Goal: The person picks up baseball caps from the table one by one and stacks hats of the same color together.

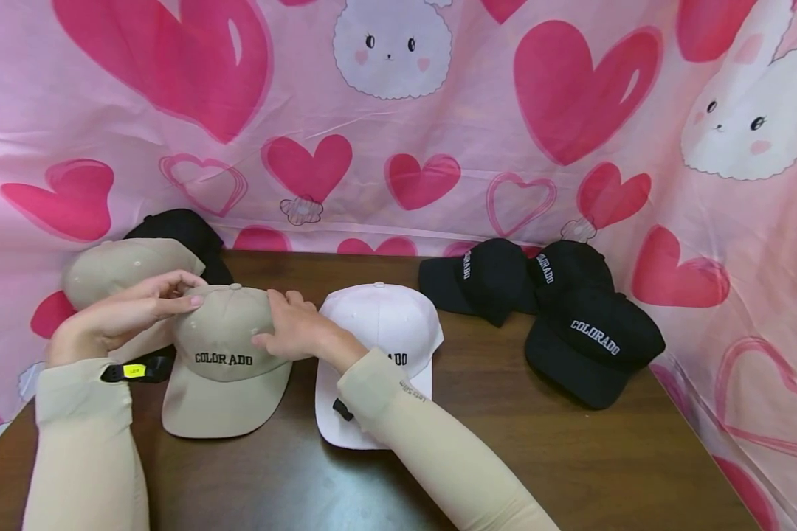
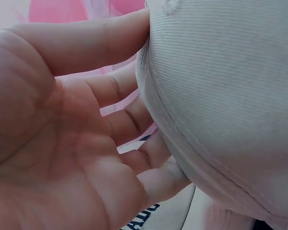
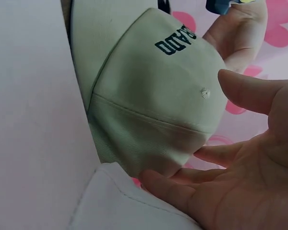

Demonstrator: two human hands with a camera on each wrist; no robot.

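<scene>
A beige baseball cap [image 1: 232,332] with dark COLORADO lettering stands on the table, its brim toward me. My left hand [image 1: 129,310] pinches the cap's left edge; in the left wrist view the thumb [image 2: 101,40] lies on the crown's face and the fingers pass behind the rim. At the cap's other side is my right hand [image 1: 299,328], its fairly straight fingers touching the back edge in the right wrist view, with the thumb [image 3: 249,91] beside the crown. Just right of it sits a white cap [image 1: 378,306], partly hidden by my right forearm.
Another beige cap [image 1: 129,265] and a black cap [image 1: 186,232] lie behind my left hand. Several black caps, one in front [image 1: 598,339], are grouped at the right on the brown table [image 1: 491,428]. A pink heart-patterned cloth [image 1: 478,118] hangs behind.
</scene>
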